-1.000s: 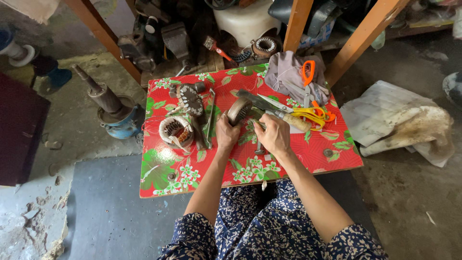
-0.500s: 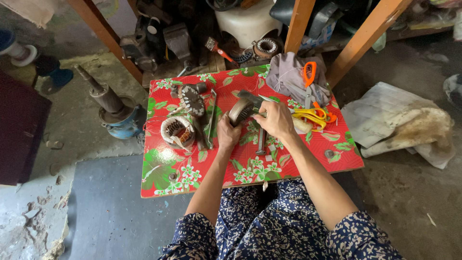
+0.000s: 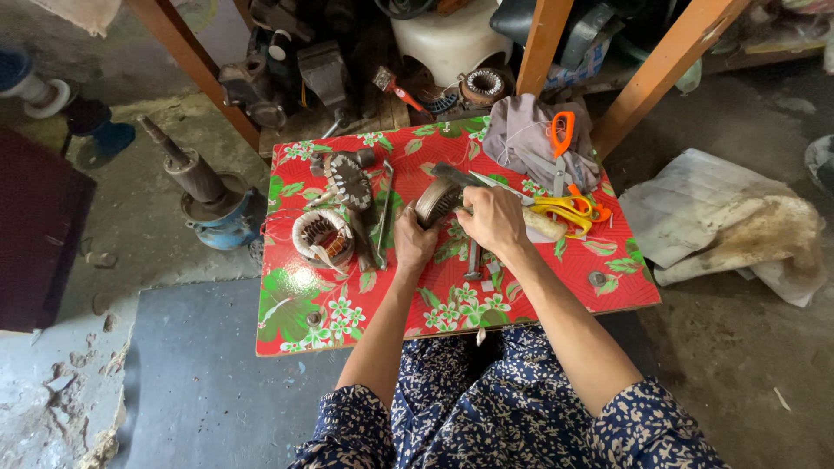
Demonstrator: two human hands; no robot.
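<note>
both hands on round motor part (image 3: 437, 200) | left hand (image 3: 413, 245) below | right hand (image 3: 493, 219) beside

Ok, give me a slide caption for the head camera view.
Both hands, left hand and right hand, grip a round metal part over a red floral table.

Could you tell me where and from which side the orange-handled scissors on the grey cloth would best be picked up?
Probably by the orange handle loops, coming from above on the far side. The orange-handled scissors lie flat on the grey cloth, handles pointing away from the person, blades toward the yellow scissors.
</note>
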